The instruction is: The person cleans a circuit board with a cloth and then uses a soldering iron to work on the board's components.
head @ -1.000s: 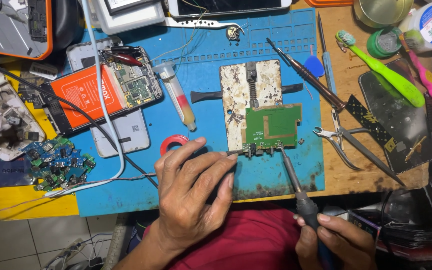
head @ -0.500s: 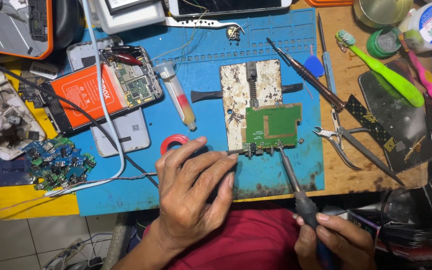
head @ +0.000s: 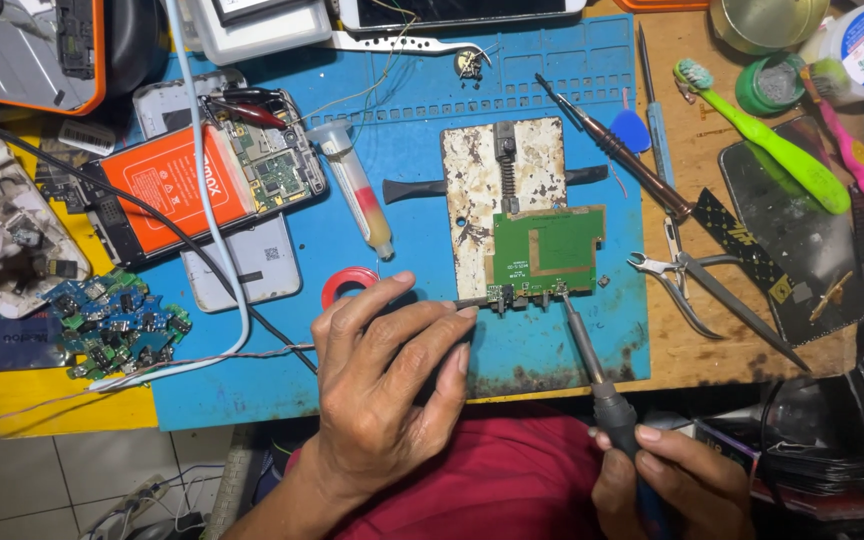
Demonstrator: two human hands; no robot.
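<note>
A green circuit board (head: 548, 248) is clamped on a worn metal holder plate (head: 476, 190) on the blue work mat (head: 352, 330). My right hand (head: 670, 482) grips a soldering iron (head: 592, 370) whose tip touches the board's lower edge. My left hand (head: 384, 385) rests on the mat just left of the board and holds a thin tool, likely tweezers (head: 472, 301), whose tip meets the board's lower left corner. A red tape roll (head: 348, 285) lies partly under my left fingers.
A flux syringe (head: 357, 190), an opened phone with an orange battery (head: 182, 185) and a pile of small blue boards (head: 117, 322) lie to the left. Cutters (head: 682, 275), a screwdriver (head: 617, 150), a green toothbrush (head: 767, 140) and a dark phone (head: 802, 235) lie to the right.
</note>
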